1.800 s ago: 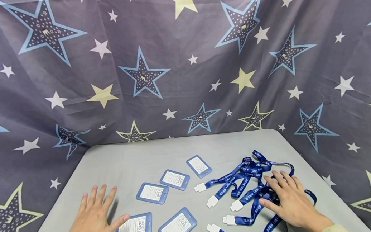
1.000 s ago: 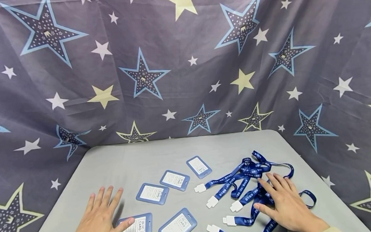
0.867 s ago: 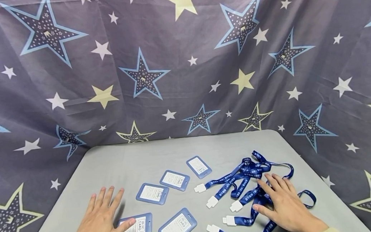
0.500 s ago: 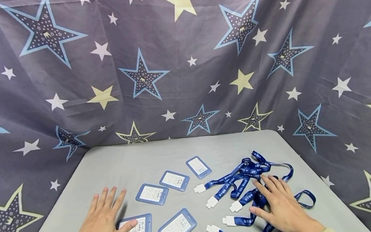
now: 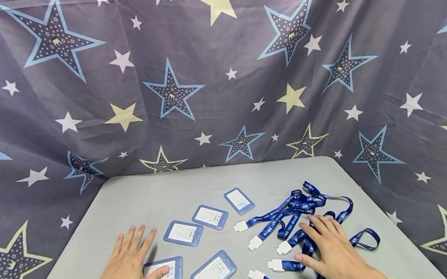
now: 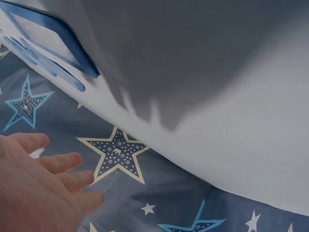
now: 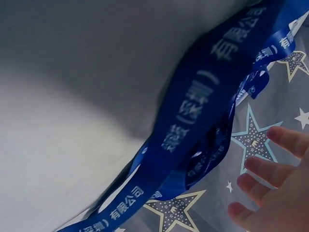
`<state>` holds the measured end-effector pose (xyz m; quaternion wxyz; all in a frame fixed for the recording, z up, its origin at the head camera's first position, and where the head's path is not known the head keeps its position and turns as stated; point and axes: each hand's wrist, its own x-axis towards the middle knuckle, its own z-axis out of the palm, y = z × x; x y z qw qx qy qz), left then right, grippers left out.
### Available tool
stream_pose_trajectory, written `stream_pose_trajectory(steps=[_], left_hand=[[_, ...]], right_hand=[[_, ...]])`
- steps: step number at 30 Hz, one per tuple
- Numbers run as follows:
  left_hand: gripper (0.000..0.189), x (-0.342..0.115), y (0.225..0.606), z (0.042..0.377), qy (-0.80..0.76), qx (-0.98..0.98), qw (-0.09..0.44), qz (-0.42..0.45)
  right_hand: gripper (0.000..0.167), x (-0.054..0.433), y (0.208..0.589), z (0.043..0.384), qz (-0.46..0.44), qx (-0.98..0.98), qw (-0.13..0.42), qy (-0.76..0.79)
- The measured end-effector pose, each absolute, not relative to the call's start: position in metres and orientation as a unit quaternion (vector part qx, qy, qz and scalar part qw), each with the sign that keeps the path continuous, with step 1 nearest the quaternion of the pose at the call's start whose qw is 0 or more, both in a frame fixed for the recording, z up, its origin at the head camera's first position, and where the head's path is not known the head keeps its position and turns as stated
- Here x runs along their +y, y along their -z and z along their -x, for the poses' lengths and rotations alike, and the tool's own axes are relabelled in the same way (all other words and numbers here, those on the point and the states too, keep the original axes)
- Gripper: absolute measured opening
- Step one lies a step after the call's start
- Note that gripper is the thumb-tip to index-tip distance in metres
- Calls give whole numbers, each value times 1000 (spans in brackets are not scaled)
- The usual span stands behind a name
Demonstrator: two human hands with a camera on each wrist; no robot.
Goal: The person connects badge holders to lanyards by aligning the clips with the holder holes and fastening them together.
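Several blue ID badge holders with white cards lie flat on the grey table. My left hand hovers palm down with fingers spread, its thumb overlapping the nearest-left badge holder in the head view; its shadow falls on the table in the left wrist view. On the right is a tangled heap of dark blue lanyards with white plastic clips pointing left. Over the front of that heap my right hand is spread, holding nothing. Printed lanyard strap runs beside the fingers in the right wrist view.
Another badge holder lies front and centre, with more angled behind it, up to the farthest one. A loose lanyard loop sticks out to the right. A star-patterned cloth hangs round the table's back and sides.
Both hands have drifted inward: the left one slightly right over the near badge holder, the right one to the left across the lanyards. The badge holders and lanyards lie as before.
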<state>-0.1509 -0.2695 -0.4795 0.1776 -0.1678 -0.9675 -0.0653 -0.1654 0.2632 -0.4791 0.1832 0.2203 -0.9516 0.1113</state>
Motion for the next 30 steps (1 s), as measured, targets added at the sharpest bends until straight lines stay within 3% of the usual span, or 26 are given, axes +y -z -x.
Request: stream_pose_trajectory(steps=[11, 30], left_hand=[[100, -264, 479, 151, 66, -972, 155, 163], [99, -257, 482, 150, 57, -967, 172, 178]], right_hand=[[78, 253, 478, 160, -230, -951, 173, -111], [82, 240, 477, 157, -215, -960, 132, -121]])
